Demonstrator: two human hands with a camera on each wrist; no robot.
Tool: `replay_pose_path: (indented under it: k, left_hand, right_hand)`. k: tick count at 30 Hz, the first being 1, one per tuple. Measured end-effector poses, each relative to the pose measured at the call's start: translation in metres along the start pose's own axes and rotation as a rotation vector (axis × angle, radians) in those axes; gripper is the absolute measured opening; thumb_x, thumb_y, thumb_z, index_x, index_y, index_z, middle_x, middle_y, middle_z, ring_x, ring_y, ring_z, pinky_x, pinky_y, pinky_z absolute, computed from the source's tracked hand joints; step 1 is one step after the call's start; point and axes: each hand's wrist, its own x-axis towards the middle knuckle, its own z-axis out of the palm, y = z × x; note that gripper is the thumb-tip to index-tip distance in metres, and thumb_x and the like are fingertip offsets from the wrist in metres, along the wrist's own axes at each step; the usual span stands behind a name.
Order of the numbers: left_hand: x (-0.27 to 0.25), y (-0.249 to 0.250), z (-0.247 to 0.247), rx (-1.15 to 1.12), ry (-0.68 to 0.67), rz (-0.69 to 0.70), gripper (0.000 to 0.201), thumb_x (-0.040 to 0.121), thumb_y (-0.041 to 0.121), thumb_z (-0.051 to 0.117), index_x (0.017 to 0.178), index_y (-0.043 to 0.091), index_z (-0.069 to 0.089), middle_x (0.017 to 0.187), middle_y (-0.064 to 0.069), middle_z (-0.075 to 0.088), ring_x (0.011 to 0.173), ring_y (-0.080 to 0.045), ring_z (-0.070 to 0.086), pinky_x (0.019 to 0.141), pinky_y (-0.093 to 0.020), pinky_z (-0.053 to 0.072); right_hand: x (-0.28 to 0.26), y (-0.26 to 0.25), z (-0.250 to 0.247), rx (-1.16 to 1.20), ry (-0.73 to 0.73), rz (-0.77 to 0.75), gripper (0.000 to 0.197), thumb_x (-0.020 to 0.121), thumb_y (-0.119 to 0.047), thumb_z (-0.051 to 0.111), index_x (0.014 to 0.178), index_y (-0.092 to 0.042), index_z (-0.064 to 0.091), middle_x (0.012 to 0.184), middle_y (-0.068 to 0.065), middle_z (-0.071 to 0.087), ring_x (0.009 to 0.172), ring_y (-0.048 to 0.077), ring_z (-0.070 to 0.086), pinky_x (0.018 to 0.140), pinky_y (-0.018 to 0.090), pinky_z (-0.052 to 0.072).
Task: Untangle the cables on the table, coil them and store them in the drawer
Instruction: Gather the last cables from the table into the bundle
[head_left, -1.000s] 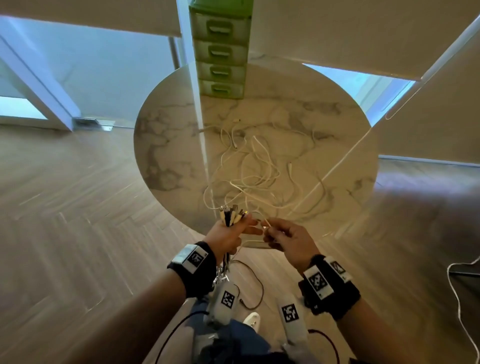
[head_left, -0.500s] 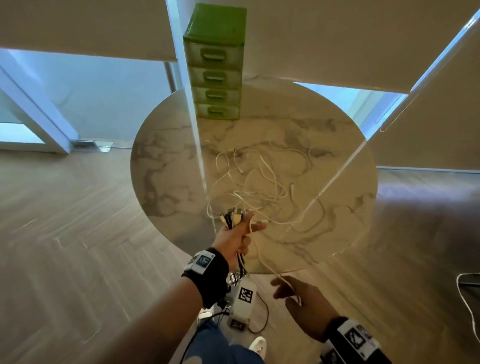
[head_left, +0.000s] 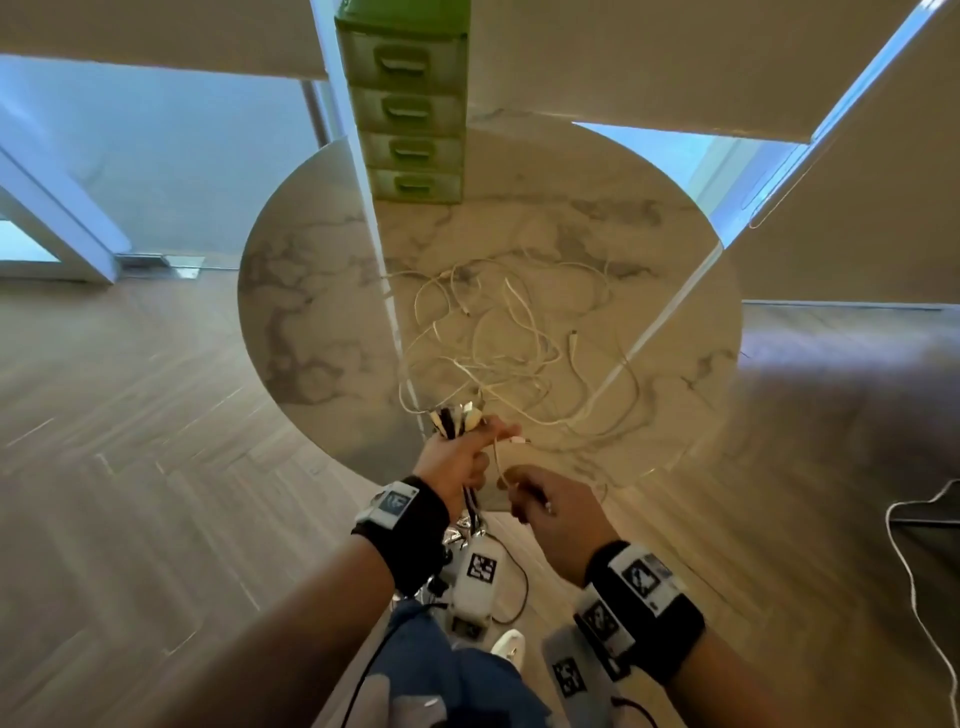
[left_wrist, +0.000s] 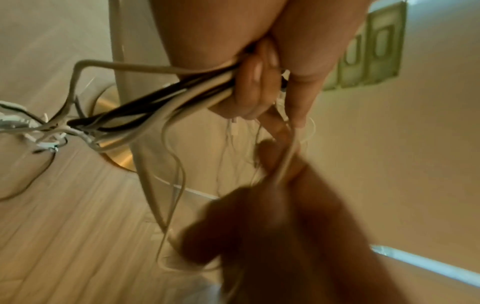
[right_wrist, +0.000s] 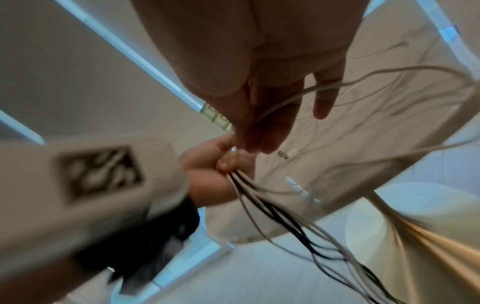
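Observation:
A tangle of white cables (head_left: 519, 343) lies on the round marble table (head_left: 311, 322). At the table's near edge my left hand (head_left: 467, 457) grips a bundle of black and white cable ends (head_left: 457, 420) that hang down below the fist (left_wrist: 168, 96). One thin white cable (head_left: 497, 462) runs from my left thumb and forefinger down to my right hand (head_left: 514, 493), which pinches it just below and right of the left hand; this hand looks blurred in the left wrist view (left_wrist: 283, 164). The green drawer unit (head_left: 410, 104) stands at the table's far edge, all drawers closed.
Marker-tagged white devices (head_left: 480, 571) hang on cords below my left hand. A loose white cable (head_left: 906, 561) lies on the wooden floor at the right. The table's pedestal (right_wrist: 415, 236) stands under the top, close to the hanging bundle.
My right hand had pulled down and back along the white cable half a second ago; it has now come back up close under the left hand. The left hand keeps gripping the bundle.

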Motion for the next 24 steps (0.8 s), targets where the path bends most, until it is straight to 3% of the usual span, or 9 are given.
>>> replay_pose_path:
  k: [4, 6, 7, 9, 11, 14, 17, 21, 24]
  left_hand:
    - [0.016, 0.013, -0.009, -0.133, 0.083, 0.017, 0.010, 0.093, 0.008, 0.054, 0.098, 0.006, 0.061, 0.079, 0.005, 0.073, 0.033, -0.001, 0.023, 0.031, -0.014, 0.021]
    - [0.022, 0.019, -0.014, -0.186, 0.084, 0.031, 0.009, 0.093, 0.008, 0.052, 0.098, 0.007, 0.060, 0.086, 0.003, 0.073, 0.033, -0.001, 0.023, 0.030, -0.014, 0.022]
    - [0.023, 0.019, -0.015, -0.178, 0.072, 0.031, 0.010, 0.094, 0.007, 0.051, 0.099, 0.006, 0.059, 0.090, 0.002, 0.073, 0.033, -0.001, 0.023, 0.030, -0.014, 0.022]
    - [0.021, 0.015, -0.013, -0.108, 0.036, 0.026, 0.013, 0.094, 0.007, 0.051, 0.104, 0.009, 0.058, 0.094, 0.000, 0.071, 0.034, 0.000, 0.022, 0.031, -0.013, 0.020]
    - [0.016, 0.008, -0.007, -0.035, -0.019, 0.039, 0.012, 0.093, 0.006, 0.053, 0.101, 0.015, 0.058, 0.094, -0.002, 0.072, 0.034, 0.000, 0.022, 0.031, -0.013, 0.019]
    - [0.006, -0.006, 0.002, 0.036, -0.079, 0.042, 0.016, 0.092, 0.005, 0.053, 0.100, 0.018, 0.057, 0.087, -0.002, 0.072, 0.035, -0.001, 0.024, 0.033, -0.014, 0.019]
    - [0.000, -0.017, 0.008, 0.098, -0.070, 0.016, 0.018, 0.090, 0.006, 0.057, 0.103, 0.018, 0.061, 0.085, -0.004, 0.069, 0.036, -0.002, 0.026, 0.034, -0.014, 0.021]
    - [-0.002, -0.022, 0.010, 0.123, -0.054, -0.027, 0.023, 0.090, 0.012, 0.059, 0.113, 0.011, 0.061, 0.093, -0.009, 0.062, 0.036, -0.002, 0.027, 0.033, -0.014, 0.023]
    - [0.002, -0.011, 0.009, -0.028, 0.004, 0.001, 0.009, 0.095, 0.016, 0.053, 0.102, 0.015, 0.059, 0.089, 0.001, 0.068, 0.035, -0.001, 0.025, 0.032, -0.014, 0.021]
  right_hand:
    - [-0.045, 0.031, -0.004, -0.253, -0.249, -0.100, 0.018, 0.093, -0.022, 0.051, 0.103, -0.025, 0.067, 0.096, -0.016, 0.061, 0.090, -0.001, 0.051, 0.102, 0.020, 0.029]
    - [-0.066, 0.054, -0.003, -0.257, -0.340, 0.001, 0.017, 0.094, -0.026, 0.050, 0.091, -0.039, 0.062, 0.088, -0.029, 0.059, 0.090, -0.010, 0.053, 0.111, 0.021, 0.017]
    - [-0.072, 0.064, -0.003, -0.233, -0.329, 0.063, 0.021, 0.093, -0.025, 0.052, 0.085, -0.043, 0.058, 0.082, -0.035, 0.058, 0.089, -0.013, 0.053, 0.113, 0.024, 0.019]
    - [-0.076, 0.075, -0.005, -0.225, -0.300, 0.148, 0.023, 0.091, -0.020, 0.055, 0.090, -0.043, 0.057, 0.083, -0.035, 0.055, 0.093, -0.011, 0.052, 0.110, 0.028, 0.030]
    - [-0.067, 0.073, -0.007, -0.185, -0.279, 0.166, 0.026, 0.090, -0.016, 0.054, 0.113, -0.028, 0.058, 0.102, -0.024, 0.055, 0.102, -0.004, 0.051, 0.104, 0.025, 0.038]
    - [-0.037, 0.053, -0.007, 0.000, -0.093, 0.180, 0.040, 0.091, -0.023, 0.055, 0.130, -0.021, 0.045, 0.111, -0.013, 0.056, 0.108, 0.003, 0.052, 0.095, 0.018, 0.038]
    - [0.000, 0.029, -0.004, 0.179, 0.041, 0.202, 0.039, 0.091, -0.027, 0.054, 0.128, -0.019, 0.047, 0.107, -0.005, 0.061, 0.101, 0.011, 0.058, 0.090, 0.025, 0.044]
    - [0.014, 0.020, 0.000, 0.192, 0.109, 0.158, 0.025, 0.092, -0.016, 0.051, 0.116, -0.017, 0.059, 0.074, -0.004, 0.063, 0.067, 0.008, 0.059, 0.066, 0.018, 0.045]
    - [-0.003, 0.028, 0.001, 0.149, 0.088, 0.153, 0.024, 0.092, -0.012, 0.049, 0.111, -0.016, 0.064, 0.068, -0.006, 0.060, 0.062, 0.008, 0.055, 0.068, 0.021, 0.045]
